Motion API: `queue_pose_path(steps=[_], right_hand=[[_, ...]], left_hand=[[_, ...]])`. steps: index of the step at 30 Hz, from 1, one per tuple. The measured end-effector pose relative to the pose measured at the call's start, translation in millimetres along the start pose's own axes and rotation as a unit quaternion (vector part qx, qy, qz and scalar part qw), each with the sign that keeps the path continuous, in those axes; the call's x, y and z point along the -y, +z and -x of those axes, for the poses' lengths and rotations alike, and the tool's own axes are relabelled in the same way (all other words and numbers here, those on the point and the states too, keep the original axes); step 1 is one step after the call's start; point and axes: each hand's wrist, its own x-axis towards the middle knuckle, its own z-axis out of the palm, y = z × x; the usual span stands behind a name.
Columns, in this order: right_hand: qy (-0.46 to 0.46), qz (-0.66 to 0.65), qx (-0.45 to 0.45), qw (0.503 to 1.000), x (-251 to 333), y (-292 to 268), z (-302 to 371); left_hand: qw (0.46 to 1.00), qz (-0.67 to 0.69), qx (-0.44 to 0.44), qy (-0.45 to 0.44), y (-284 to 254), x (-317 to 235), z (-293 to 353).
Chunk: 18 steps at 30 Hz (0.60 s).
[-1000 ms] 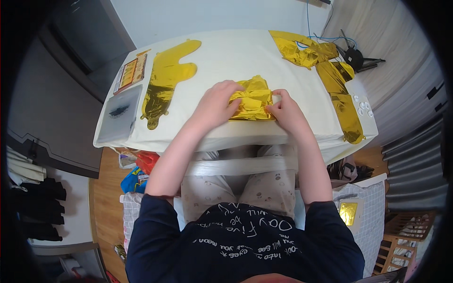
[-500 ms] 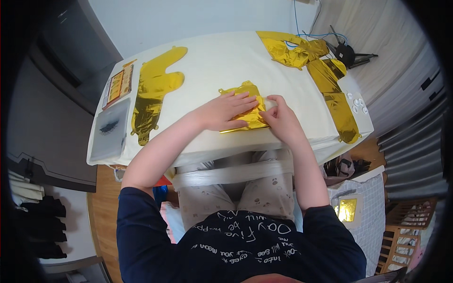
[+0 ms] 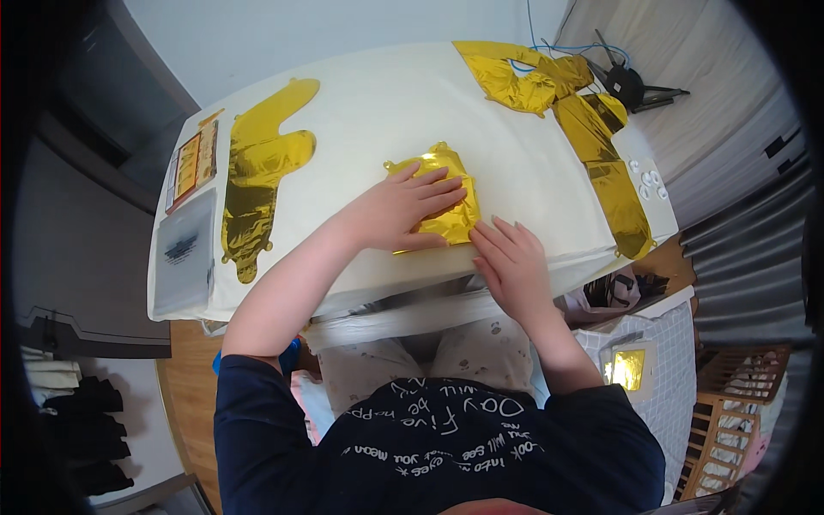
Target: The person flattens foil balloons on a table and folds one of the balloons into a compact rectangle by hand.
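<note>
A shiny gold foil balloon (image 3: 446,159), folded into a compact packet, lies near the front edge of the white-covered table (image 3: 369,129). Across its left and middle part rests my left hand (image 3: 412,208), palm down with fingers spread, pressing it flat. My right hand (image 3: 512,262) is beside the packet's lower right corner; its fingers are stretched out, with the fingertips at the corner. Part of the packet is hidden beneath my left hand.
On the left lies a flat gold letter-shaped balloon (image 3: 257,172), beside a printed card (image 3: 193,163) and a clear plastic bag (image 3: 184,249). More gold balloons (image 3: 608,167) run along the right, near a black router (image 3: 624,86) and several small white rolls (image 3: 650,182).
My right hand has let go of the packet's right edge, moved down toward its near corner and straightened its fingers. My left hand stays on the foil. The whole view has shifted slightly.
</note>
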Motion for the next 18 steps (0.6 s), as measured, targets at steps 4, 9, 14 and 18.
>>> queue_pose_path(steps=[4,9,14,18], right_hand=[[0.002,-0.005,0.013,1.000,0.4,-0.1,3.4],[0.013,-0.025,0.011,1.000,-3.8,-3.2,8.3],[0.081,-0.053,0.025,0.995,-12.9,-20.6,1.6],[0.033,-0.053,0.062,0.996,-19.8,-34.2,-14.7]], left_hand=[[1.000,0.015,-0.010,0.006,5.3,6.1,-1.3],[1.000,0.027,0.000,0.009,0.1,3.6,-3.7],[0.999,0.033,0.000,-0.004,-2.3,2.7,-2.9],[1.000,0.031,-0.004,0.001,-0.3,4.7,-2.9]])
